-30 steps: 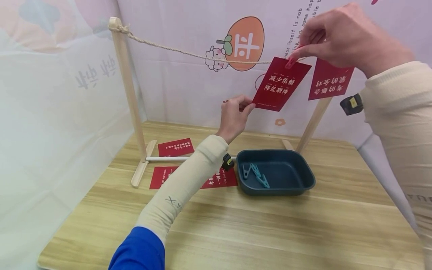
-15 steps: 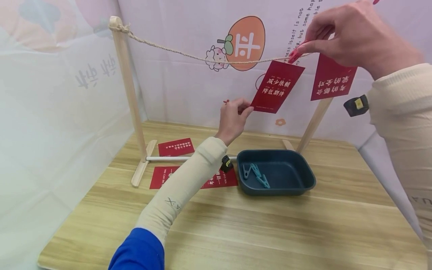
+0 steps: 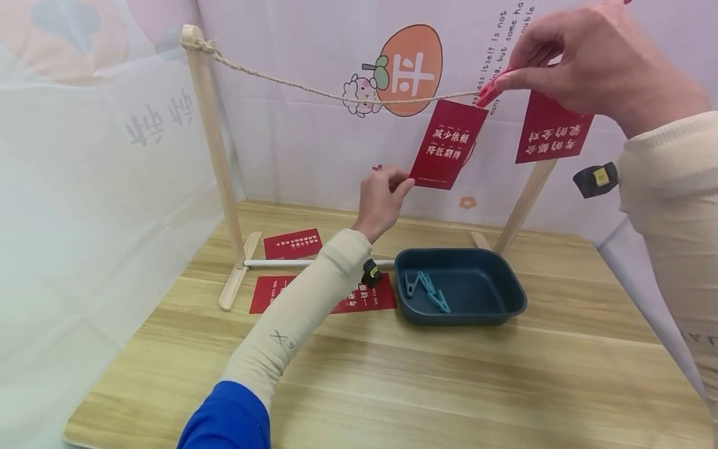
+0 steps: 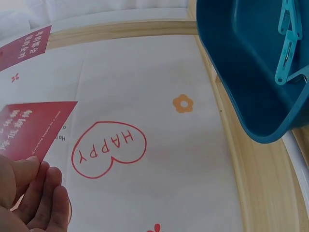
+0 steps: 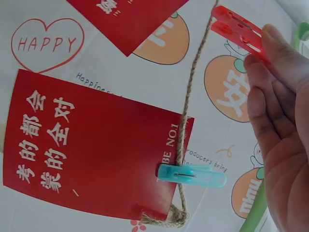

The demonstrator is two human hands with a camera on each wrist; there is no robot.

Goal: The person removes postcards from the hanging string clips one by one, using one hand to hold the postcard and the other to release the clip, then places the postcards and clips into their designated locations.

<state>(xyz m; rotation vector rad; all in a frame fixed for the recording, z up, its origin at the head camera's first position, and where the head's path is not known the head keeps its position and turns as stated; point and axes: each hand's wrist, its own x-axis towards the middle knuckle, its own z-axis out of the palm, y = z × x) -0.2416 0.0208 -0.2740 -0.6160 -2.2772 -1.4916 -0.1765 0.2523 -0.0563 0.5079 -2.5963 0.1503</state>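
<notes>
My left hand (image 3: 381, 202) pinches the lower left corner of a red card (image 3: 445, 146) with white writing, held tilted just below the rope (image 3: 314, 87). Thumb and fingers of my right hand (image 3: 606, 65) squeeze the back end of a red clothespin (image 3: 489, 93), whose tip is at the rope beside the card's top right corner. In the right wrist view this clothespin (image 5: 239, 31) stands apart from the card (image 5: 130, 21). A second red card (image 5: 96, 150) hangs on the rope by a turquoise clothespin (image 5: 193, 175), which my right hand hides in the head view.
Two wooden posts (image 3: 213, 149) carry the rope, with a white bar (image 3: 280, 263) low between them. Red cards (image 3: 291, 243) lie on the wooden table (image 3: 392, 386), partly behind my left forearm. A dark blue basin (image 3: 477, 317) holds several turquoise clothespins (image 3: 429, 290).
The card has shifted left with my left hand, so its top no longer overlaps the red clothespin. My right hand has moved slightly right with that clothespin.
</notes>
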